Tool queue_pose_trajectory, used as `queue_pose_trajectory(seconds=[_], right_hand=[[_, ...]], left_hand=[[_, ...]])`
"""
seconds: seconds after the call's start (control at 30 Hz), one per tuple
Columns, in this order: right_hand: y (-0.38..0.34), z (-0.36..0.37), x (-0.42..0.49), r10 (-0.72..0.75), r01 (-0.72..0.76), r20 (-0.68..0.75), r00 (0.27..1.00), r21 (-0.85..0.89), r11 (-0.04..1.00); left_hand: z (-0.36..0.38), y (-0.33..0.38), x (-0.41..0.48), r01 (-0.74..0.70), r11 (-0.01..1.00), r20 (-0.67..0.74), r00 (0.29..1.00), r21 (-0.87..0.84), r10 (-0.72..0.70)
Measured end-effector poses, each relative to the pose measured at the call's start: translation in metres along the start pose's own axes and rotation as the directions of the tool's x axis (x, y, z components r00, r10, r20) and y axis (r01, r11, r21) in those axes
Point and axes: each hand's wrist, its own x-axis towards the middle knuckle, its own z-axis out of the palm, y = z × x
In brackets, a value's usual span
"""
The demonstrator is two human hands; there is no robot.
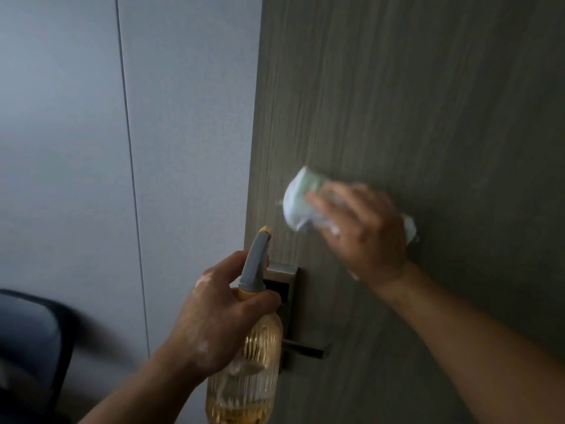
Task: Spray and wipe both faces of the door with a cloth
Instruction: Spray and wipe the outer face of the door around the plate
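Door (428, 102) fills my right side, dull grey-brown wood grain, its edge against the pale wall (61, 133). My right hand (363, 231) presses a bunched white cloth (298, 200) onto this face just above the lock plate (287, 280). The fingers are curled over the cloth, though blurred, to put weight into the wipe. My left hand (220, 316) wraps the spray bottle (260, 347) at its neck, nozzle tilted up toward the door. I hold it low, clear of the cloth and ready to squirt.
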Motion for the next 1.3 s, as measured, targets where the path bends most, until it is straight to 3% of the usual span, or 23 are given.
queue_pose_trajectory(seconds=[0.13, 0.3, 0.43, 0.6, 0.7, 0.8, 0.9, 1.0, 1.1, 1.2, 1.3], right_hand=[[0.024, -0.008, 0.074, 0.195, -0.203, -0.160, 0.968, -0.031, 0.979], [0.019, 0.000, 0.108, 0.254, -0.267, -0.248, 0.935, -0.022, 0.963], [0.009, 0.004, 0.102, 0.252, -0.273, -0.233, 0.939, -0.061, 0.960], [-0.035, 0.021, 0.031, 0.051, -0.051, -0.001, 0.999, -0.060, 0.997], [-0.063, 0.029, -0.028, -0.161, 0.159, 0.199, 0.967, 0.027, 0.987], [-0.058, 0.031, -0.030, -0.249, 0.243, 0.248, 0.936, 0.056, 0.968], [-0.047, 0.025, 0.011, -0.177, 0.181, 0.172, 0.969, -0.005, 0.984], [-0.029, 0.020, 0.080, 0.035, -0.036, -0.021, 0.999, -0.080, 0.996], [-0.014, 0.019, 0.131, 0.186, -0.195, -0.121, 0.975, -0.070, 0.978], [-0.020, 0.022, 0.127, 0.171, -0.187, -0.138, 0.975, -0.104, 0.977], [-0.039, 0.022, 0.079, 0.062, -0.063, -0.015, 0.998, -0.088, 0.994]], left_hand=[[-0.005, 0.003, 0.005, 0.011, 1.000, 0.018, 1.000, -0.002, -0.011], [-0.010, 0.003, 0.015, 0.015, 1.000, 0.030, 0.999, -0.008, -0.015], [-0.016, 0.000, 0.023, 0.010, 1.000, 0.038, 0.999, -0.019, -0.009], [-0.035, -0.002, 0.026, 0.010, 0.998, -0.061, 0.998, -0.064, -0.014], [-0.046, -0.002, 0.026, 0.010, 0.999, -0.114, 0.993, -0.041, -0.014], [-0.052, -0.004, 0.023, 0.006, 1.000, -0.077, 0.997, 0.003, -0.006], [-0.053, -0.007, 0.020, 0.020, 1.000, -0.031, 0.999, -0.005, -0.020], [-0.053, -0.010, 0.020, 0.032, 0.999, 0.004, 0.999, 0.002, -0.032], [-0.056, -0.009, 0.020, 0.044, 0.999, 0.026, 0.999, 0.005, -0.044], [-0.062, -0.006, 0.022, 0.050, 0.999, 0.036, 0.998, -0.003, -0.050], [-0.061, -0.002, 0.026, 0.047, 0.999, 0.054, 0.997, -0.017, -0.046]])
